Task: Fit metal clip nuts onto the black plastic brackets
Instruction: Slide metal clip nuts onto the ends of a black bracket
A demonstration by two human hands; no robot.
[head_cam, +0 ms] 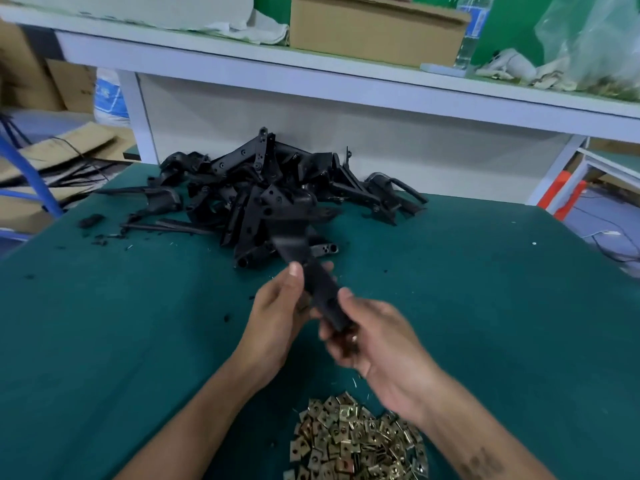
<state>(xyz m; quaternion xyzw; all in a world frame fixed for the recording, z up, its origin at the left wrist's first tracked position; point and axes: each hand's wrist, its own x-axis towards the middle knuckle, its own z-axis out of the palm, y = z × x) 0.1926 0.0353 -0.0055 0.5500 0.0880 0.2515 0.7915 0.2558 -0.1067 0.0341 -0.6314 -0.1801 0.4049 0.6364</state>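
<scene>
A long black plastic bracket [320, 289] is held up over the green table, blurred by motion. My left hand [277, 317] grips its middle from the left, thumb on top. My right hand [374, 341] holds its near end, fingers curled round it; something small and shiny shows in that palm, too blurred to name. A heap of brass-coloured metal clip nuts [356, 441] lies below my hands at the near edge. A big pile of black brackets [263, 192] sits behind, against the white panel.
The green table mat [485, 306] carries small black scraps at the left [90, 220]. A white shelf [346, 84] overhangs the back, bearing a cardboard box [374, 29], a water bottle [472, 32] and plastic bags. Cardboard and cables lie off the table's left edge.
</scene>
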